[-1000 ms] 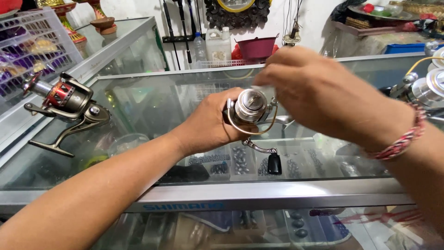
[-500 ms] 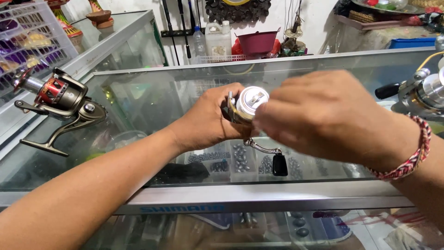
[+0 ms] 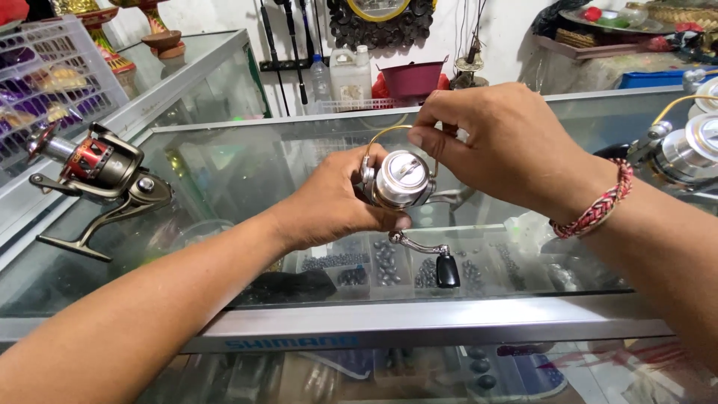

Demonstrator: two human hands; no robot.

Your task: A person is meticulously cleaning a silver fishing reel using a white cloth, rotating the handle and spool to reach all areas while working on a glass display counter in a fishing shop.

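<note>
My left hand (image 3: 336, 200) grips the body of a silver spinning fishing reel (image 3: 402, 179) held above a glass display counter (image 3: 247, 164). The reel's spool faces me, and its crank handle with a black knob (image 3: 447, 271) hangs down below. My right hand (image 3: 501, 142), with a red and white braided bracelet at the wrist, pinches the reel's thin gold bail wire (image 3: 381, 135) just above and to the right of the spool.
A grey and red spinning reel (image 3: 101, 176) lies on the counter at left. Another silver reel (image 3: 688, 150) sits at the right edge. Trays of small lead weights (image 3: 389, 262) show under the glass. A white basket (image 3: 52, 75) stands far left; bottles and a red tub at the back.
The reel has turned so its spool faces me more squarely. My right hand has shifted from covering the reel's side to pinching the bail wire above it.
</note>
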